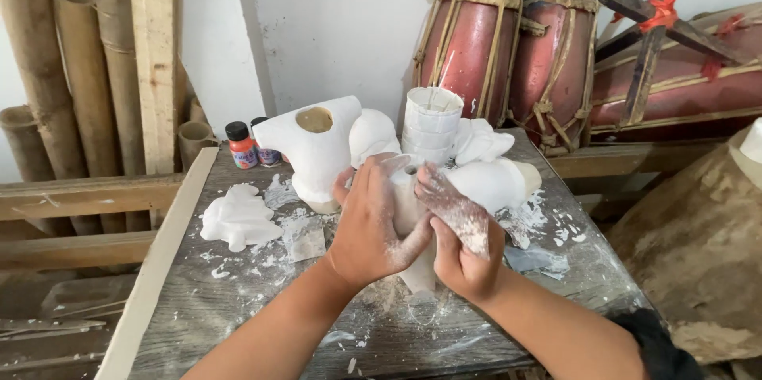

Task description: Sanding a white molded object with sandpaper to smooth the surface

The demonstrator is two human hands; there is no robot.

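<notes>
The fingers (pixel 379 170) of the left hand (pixel 371 225) curl closed over the top of a white carved piece (pixel 484 183), gripping it, while the right hand (pixel 459 241), dusted white, presses its fingers (pixel 444 197) against the same piece from the near side, also wrapped on it. The piece stands at the middle of the weathered wooden table (pixel 238 308), amid white flakes and dust. Just behind it sit another white carved form (pixel 313 150) with a round hole and a stack of white cups (pixel 430 122). A flat white carving (pixel 236 220) lies to the left, and small paint bottles (pixel 242 144) stand at the far edge. Red drums (pixel 508 51) rest beyond.
</notes>
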